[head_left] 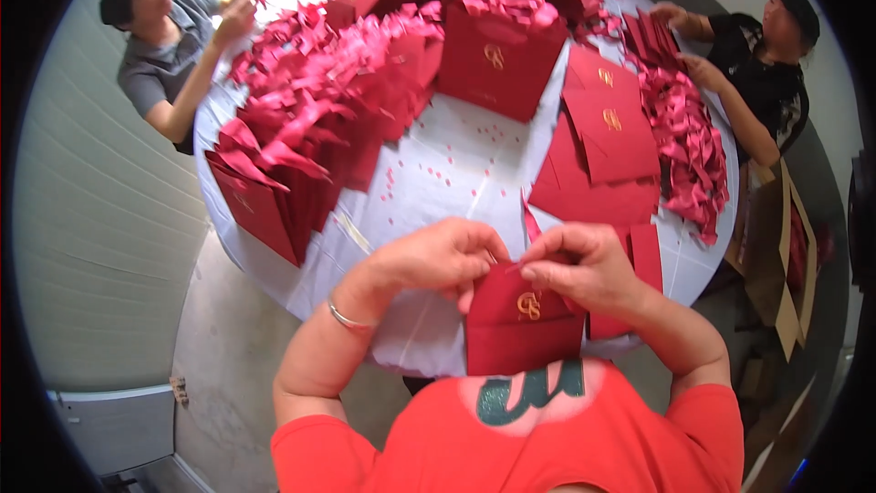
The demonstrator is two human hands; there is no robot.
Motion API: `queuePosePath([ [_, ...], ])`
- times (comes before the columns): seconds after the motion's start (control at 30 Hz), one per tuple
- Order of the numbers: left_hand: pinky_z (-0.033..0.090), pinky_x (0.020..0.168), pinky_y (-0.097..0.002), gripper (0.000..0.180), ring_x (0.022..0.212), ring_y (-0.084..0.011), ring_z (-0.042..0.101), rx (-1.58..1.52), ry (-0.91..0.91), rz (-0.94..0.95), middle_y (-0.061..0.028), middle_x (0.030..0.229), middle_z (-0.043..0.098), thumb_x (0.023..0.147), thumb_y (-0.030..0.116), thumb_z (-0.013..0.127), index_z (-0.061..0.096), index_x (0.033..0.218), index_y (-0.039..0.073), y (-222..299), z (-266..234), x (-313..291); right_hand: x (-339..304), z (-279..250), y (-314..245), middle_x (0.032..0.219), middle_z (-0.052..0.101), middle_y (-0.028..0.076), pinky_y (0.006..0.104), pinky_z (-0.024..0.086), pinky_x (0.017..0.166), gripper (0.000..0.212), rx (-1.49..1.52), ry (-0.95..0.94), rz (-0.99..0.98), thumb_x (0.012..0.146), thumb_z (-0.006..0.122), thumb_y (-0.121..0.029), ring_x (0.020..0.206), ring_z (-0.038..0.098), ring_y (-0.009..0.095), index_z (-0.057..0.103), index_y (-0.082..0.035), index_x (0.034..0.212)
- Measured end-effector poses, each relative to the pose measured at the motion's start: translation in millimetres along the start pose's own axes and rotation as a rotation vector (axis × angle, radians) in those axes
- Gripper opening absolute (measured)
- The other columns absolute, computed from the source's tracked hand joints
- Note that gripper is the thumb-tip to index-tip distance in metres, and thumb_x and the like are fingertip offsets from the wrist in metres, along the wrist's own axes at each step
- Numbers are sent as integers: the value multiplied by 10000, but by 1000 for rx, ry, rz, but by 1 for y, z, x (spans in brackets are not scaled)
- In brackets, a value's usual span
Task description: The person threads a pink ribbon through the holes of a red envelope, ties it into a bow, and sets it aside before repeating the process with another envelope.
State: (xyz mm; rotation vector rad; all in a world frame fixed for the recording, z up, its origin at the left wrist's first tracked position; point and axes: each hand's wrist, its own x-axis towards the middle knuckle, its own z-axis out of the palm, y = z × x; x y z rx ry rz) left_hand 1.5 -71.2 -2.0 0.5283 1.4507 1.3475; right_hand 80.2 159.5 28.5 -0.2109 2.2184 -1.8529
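Observation:
A flat red paper gift bag (511,345) with a gold emblem lies at the table's near edge, in front of my chest. My left hand (445,257) pinches the bag's top edge at its left corner, thumb against forefinger. From the right, my right hand (584,263) has its fingertips closed at the same top edge, on a thin pinkish-red ribbon (530,222) whose end stands up between the hands. The fingers partly cover where the ribbon meets the bag. More flat red bags (641,260) lie beside and partly under my right hand.
Ribboned bags (260,210) are heaped on the left of the round white-covered table (429,151). One bag (497,59) stands far centre; flat bags (610,132) and ribbons (686,141) lie right. Co-workers (169,55) (762,73) handle pieces at both sides. An open carton (776,265) stands right.

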Motion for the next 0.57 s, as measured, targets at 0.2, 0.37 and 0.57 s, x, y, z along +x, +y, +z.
queuePosePath([
  [0.2,471,536,-223,244,626,-121,677,-42,7,-27,-68,863,671,955,13,423,560,1153,-33,2,-2,-2,6,-1,10,810,696,23,217,531,623,102,-22,45,-3,861,760,-45,746,650,44,699,15,918],
  [0.37,461,517,-219,242,594,-117,662,16,9,-36,-54,849,662,951,9,425,573,1140,-25,3,0,-1,4,-1,17,825,700,112,281,550,619,116,-415,10,-398,834,747,-20,727,703,172,693,-9,936],
  [0.57,458,496,-218,184,555,-122,641,24,45,-56,-50,840,666,980,95,571,601,1131,-5,-2,3,2,0,2,22,889,709,113,300,557,623,125,-488,4,-503,835,744,-24,769,712,198,716,-42,956],
])
